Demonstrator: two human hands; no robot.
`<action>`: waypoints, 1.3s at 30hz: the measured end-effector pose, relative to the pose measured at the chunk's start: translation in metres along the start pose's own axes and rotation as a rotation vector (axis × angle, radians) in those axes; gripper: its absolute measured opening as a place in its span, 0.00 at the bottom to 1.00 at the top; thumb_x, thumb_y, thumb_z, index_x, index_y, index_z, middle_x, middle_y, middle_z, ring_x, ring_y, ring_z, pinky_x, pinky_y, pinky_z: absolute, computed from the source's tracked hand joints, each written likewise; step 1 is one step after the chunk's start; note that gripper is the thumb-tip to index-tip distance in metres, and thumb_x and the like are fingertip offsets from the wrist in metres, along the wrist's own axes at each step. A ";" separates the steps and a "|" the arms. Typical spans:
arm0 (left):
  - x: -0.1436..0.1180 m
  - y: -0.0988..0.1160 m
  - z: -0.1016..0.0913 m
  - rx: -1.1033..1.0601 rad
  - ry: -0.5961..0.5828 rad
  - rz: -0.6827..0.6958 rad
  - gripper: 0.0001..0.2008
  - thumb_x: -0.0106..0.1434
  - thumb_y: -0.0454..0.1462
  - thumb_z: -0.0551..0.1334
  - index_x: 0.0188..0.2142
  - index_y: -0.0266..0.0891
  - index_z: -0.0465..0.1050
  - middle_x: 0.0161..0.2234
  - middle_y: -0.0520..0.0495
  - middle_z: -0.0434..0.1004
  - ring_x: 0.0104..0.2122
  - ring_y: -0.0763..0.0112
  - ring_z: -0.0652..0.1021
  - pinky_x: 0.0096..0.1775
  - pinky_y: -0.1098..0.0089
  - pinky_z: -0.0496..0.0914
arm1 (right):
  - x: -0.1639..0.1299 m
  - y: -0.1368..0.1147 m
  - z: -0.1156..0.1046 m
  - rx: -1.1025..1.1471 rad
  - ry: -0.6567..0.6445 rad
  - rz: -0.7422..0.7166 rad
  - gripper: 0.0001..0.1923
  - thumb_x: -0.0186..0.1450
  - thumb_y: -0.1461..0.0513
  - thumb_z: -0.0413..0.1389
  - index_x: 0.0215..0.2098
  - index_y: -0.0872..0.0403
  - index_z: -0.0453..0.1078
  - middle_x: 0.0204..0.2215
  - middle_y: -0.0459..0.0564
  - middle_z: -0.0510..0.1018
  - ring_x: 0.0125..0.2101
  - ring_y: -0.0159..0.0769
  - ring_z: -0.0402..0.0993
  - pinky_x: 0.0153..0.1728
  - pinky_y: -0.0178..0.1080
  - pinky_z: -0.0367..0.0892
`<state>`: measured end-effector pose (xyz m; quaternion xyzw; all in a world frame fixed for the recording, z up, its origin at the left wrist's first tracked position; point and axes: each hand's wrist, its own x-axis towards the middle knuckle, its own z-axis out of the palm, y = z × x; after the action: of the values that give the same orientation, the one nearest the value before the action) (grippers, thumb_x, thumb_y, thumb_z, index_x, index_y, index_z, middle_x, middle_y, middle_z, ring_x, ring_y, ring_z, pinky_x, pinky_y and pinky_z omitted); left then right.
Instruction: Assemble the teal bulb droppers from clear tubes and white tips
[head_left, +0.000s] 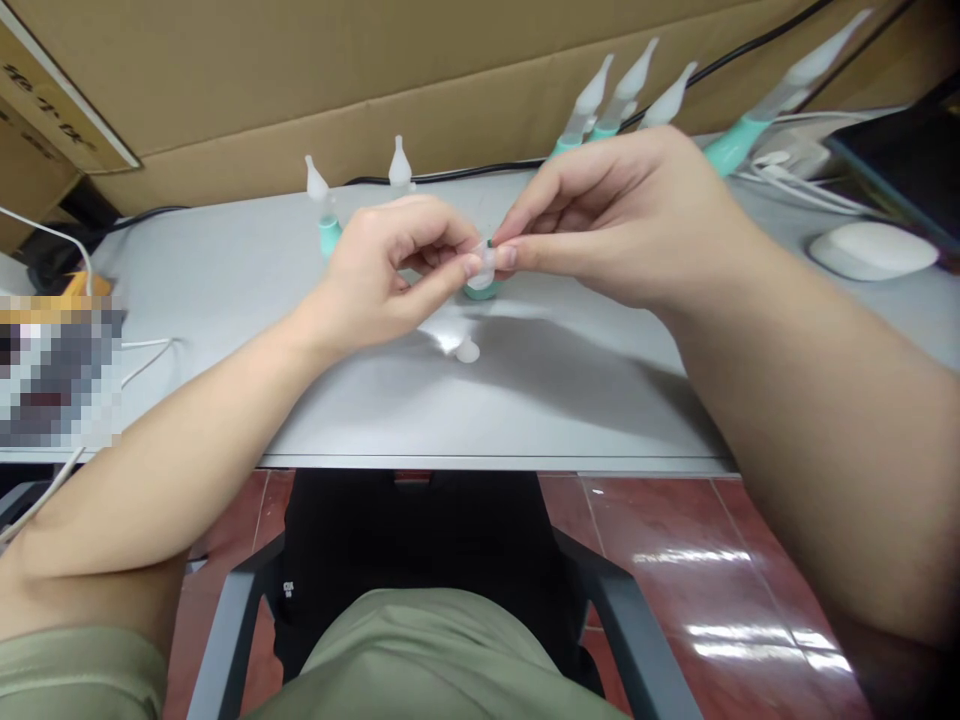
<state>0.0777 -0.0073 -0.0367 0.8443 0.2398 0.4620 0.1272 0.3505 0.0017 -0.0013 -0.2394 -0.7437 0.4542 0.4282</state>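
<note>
At the middle of the desk, my left hand pinches the left side of a small clear plastic part between thumb and fingers. My right hand closes thumb and forefinger on the same part from the right. A tiny dark green spot shows by the right fingertips. Just under the clear part is a teal base, partly hidden by my fingers; I cannot tell whether the two are joined. A small white disc lies on the desk below my hands, with a shiny clear piece beside it.
Teal-based devices with white pointed tips stand behind my hands: one at left, another, several at right, and a tilted one. A white mouse sits at right. Cardboard lines the back; cables run along it.
</note>
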 end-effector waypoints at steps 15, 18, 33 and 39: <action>0.007 0.003 0.004 -0.022 0.123 -0.172 0.21 0.84 0.58 0.78 0.44 0.45 0.89 0.49 0.43 0.91 0.53 0.55 0.94 0.60 0.50 0.91 | -0.003 0.007 0.012 -0.167 0.135 -0.240 0.14 0.68 0.60 0.89 0.41 0.51 0.90 0.38 0.44 0.92 0.36 0.31 0.88 0.40 0.38 0.87; 0.010 0.013 0.009 -0.128 0.150 -0.217 0.19 0.82 0.53 0.80 0.39 0.44 0.89 0.46 0.44 0.92 0.50 0.58 0.94 0.57 0.54 0.92 | -0.005 0.009 0.014 -0.280 0.163 -0.277 0.08 0.70 0.66 0.81 0.41 0.50 0.89 0.39 0.43 0.89 0.36 0.31 0.86 0.41 0.39 0.87; 0.009 0.019 0.017 -0.021 0.282 -0.185 0.05 0.70 0.37 0.75 0.35 0.45 0.86 0.58 0.41 0.91 0.57 0.52 0.89 0.46 0.55 0.84 | -0.008 -0.004 0.036 -0.372 0.260 -0.161 0.08 0.69 0.66 0.75 0.43 0.45 0.89 0.41 0.45 0.86 0.38 0.37 0.87 0.45 0.43 0.92; 0.007 0.016 0.016 0.069 0.238 -0.127 0.11 0.77 0.44 0.73 0.37 0.45 0.84 0.62 0.39 0.89 0.65 0.48 0.86 0.52 0.54 0.85 | -0.010 -0.010 0.038 -0.491 0.224 -0.131 0.10 0.73 0.66 0.74 0.48 0.44 0.94 0.44 0.47 0.85 0.40 0.35 0.86 0.49 0.41 0.91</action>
<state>0.0985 -0.0167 -0.0333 0.7706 0.3220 0.5412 0.0977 0.3240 -0.0282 -0.0050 -0.3362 -0.7934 0.2023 0.4653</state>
